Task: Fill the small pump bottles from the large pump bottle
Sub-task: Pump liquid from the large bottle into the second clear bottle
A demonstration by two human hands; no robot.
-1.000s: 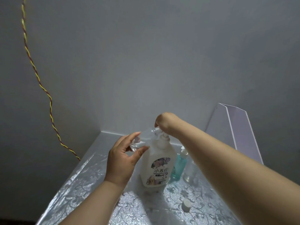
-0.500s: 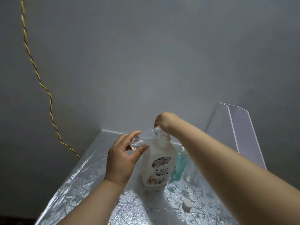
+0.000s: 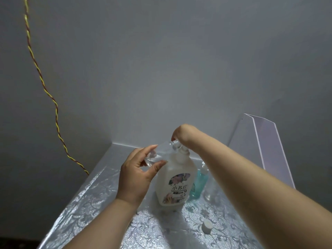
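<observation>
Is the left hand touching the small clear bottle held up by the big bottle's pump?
Touching. The head view shows the left hand pinching the clear bottle between thumb and fingers, with no gap.

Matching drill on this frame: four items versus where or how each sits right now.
Items:
1 large pump bottle
2 small clear bottle
3 teal bottle
4 white cap

States:
a lying loose on the table, nearest the camera
b held tilted in the left hand
c upright, right hand on its pump
d standing beside item 1, on its right

Pairs: 1-c; 2-b; 3-d; 4-a
</observation>
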